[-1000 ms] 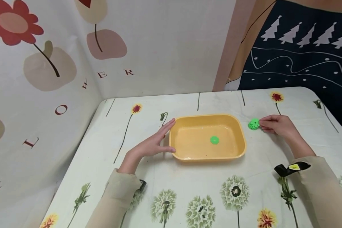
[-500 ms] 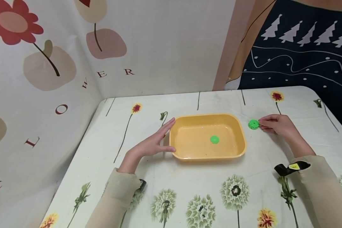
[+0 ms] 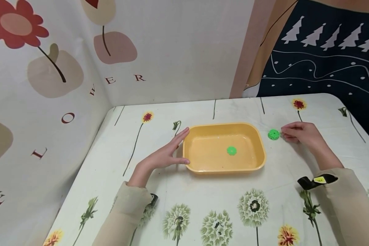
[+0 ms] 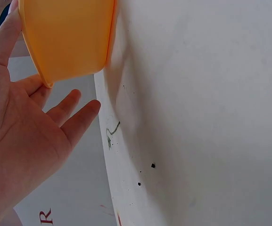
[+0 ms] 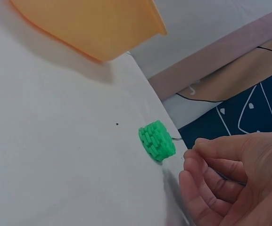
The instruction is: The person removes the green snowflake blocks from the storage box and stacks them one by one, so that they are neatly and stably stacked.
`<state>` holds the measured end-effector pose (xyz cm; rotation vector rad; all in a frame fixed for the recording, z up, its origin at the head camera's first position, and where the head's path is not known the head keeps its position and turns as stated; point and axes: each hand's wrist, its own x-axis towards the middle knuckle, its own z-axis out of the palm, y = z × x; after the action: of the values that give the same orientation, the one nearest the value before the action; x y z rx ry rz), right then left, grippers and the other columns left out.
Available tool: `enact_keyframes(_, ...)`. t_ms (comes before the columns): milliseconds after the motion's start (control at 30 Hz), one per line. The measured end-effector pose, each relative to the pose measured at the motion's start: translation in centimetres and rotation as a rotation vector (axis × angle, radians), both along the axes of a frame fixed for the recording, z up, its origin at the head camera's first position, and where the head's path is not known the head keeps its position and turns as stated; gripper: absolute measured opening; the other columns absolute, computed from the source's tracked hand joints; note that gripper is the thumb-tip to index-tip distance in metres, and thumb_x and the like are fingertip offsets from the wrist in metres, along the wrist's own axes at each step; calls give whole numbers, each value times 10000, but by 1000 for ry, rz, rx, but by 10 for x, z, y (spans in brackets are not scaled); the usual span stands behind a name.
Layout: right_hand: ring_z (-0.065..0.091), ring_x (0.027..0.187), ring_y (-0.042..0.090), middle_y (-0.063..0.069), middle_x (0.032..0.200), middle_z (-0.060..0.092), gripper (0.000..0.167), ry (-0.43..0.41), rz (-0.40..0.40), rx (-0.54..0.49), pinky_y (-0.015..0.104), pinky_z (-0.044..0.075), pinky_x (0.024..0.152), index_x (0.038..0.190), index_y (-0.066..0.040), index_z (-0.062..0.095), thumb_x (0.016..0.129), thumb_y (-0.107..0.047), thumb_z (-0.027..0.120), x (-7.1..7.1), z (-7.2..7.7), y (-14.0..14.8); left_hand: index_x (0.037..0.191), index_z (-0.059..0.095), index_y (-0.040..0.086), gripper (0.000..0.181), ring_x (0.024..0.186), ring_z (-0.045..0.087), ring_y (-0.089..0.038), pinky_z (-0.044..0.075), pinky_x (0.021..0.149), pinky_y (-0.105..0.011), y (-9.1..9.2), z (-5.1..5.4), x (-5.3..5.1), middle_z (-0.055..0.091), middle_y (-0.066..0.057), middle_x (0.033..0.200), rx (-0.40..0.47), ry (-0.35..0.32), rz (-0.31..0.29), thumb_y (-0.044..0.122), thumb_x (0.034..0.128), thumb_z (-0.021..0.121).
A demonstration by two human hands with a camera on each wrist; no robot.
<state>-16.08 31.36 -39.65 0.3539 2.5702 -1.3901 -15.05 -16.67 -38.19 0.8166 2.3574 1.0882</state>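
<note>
A yellow plastic basin with one flat green notched disc in it sits on the table. My left hand spreads at its left end, thumb and fingers touching the rim; the left wrist view shows the fingers fairly straight, the lower two off the basin. Right of the basin stands a short stack of several green notched discs. My right hand is just right of the stack, fingers curled and thumb tip against the index finger. In the right wrist view a small gap separates it from the stack.
A white cloth printed with flowers and dandelions covers the table. Behind and to the left hangs a pale flower-print curtain. A dark cloth with white trees hangs at the back right, past the table's edge.
My right hand has drawn slightly right, away from the green stack, whose top disc was tilted at first and now lies level. The left hand and the basin have stayed put.
</note>
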Motion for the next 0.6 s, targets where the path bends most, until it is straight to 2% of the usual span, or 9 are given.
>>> enact_keyframes(167,598,722,-132,-336,735,556,450,34,0,-15,115,551,686,1291,76,541,1023,-285,553,0,4,-1,1623,46,203,1081,1576,11,-184,233,1242,-517,0,0,0,-48,103,1695,2,-1,1,242,851,802)
enact_keyframes(300,611,737,-122,-307,771,581,404,48,-1,-84,109,561,696,1257,70,569,1015,-253,576,0,7,-2,1623,46,204,1082,1577,9,-191,232,1242,-520,0,-1,0,-48,97,1696,2,-1,1,251,850,802)
enact_keyframes(367,624,739,-113,-294,776,600,353,47,-13,-108,111,564,694,1222,34,601,1006,-246,594,-1,7,-1,1623,47,210,1082,1577,8,-187,230,1243,-516,0,0,0,-48,107,1695,-2,-4,3,255,850,802)
enact_keyframes(467,646,744,-92,-269,793,623,336,64,-14,-118,126,573,693,1184,0,625,985,-271,633,-7,-1,5,1623,47,208,1081,1577,7,-188,227,1244,-517,0,0,0,-47,102,1696,-1,-8,3,250,850,802)
enact_keyframes(533,662,748,-75,-253,801,644,310,81,-32,-124,139,581,689,1148,-43,645,969,-297,656,-13,-12,11,1623,48,202,1081,1577,7,-190,226,1243,-520,0,0,0,-47,94,1697,2,-10,2,246,850,802)
enact_keyframes(600,672,774,-60,-240,834,653,364,104,-29,-110,159,591,708,1166,-51,638,956,-346,669,-20,-25,18,1623,47,196,1081,1577,7,-191,225,1243,-522,0,1,-1,-48,95,1697,5,-12,1,244,851,802)
